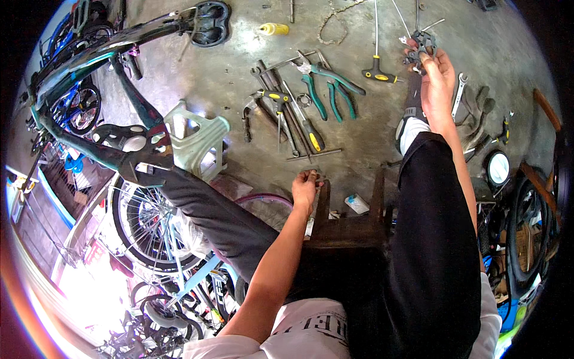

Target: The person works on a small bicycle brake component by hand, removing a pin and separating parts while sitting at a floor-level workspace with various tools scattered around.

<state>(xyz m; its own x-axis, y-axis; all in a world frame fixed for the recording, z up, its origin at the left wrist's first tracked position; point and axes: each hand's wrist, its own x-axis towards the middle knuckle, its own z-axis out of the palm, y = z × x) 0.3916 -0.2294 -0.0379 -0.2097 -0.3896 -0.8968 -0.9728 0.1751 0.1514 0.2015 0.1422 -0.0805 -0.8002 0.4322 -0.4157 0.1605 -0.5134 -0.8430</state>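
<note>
My right hand (438, 84), stretched out past my right shoe, is closed around a dark metal bicycle part (425, 40) shaped like a derailleur; the fingers hide some of it. A T-handle hex key (379, 73) with a black and yellow grip lies just left of it. On its other side lies a silver wrench (459, 96). My left hand (306, 186) hovers over the front of a dark wooden stool, fingertips pinched together; what they hold, if anything, cannot be made out. Beyond it lie a black and yellow screwdriver (311, 133), green-handled pliers (336, 78) and another T-handle tool (277, 97).
A bicycle frame (84, 51) with a saddle (210, 24) leans at the left beside a pale green plastic stool (200, 134). Farther off lie a yellow bottle (274, 29) and a chain (326, 29). Tyres (520, 233) are stacked at the right; a wheel (119, 221) stands lower left.
</note>
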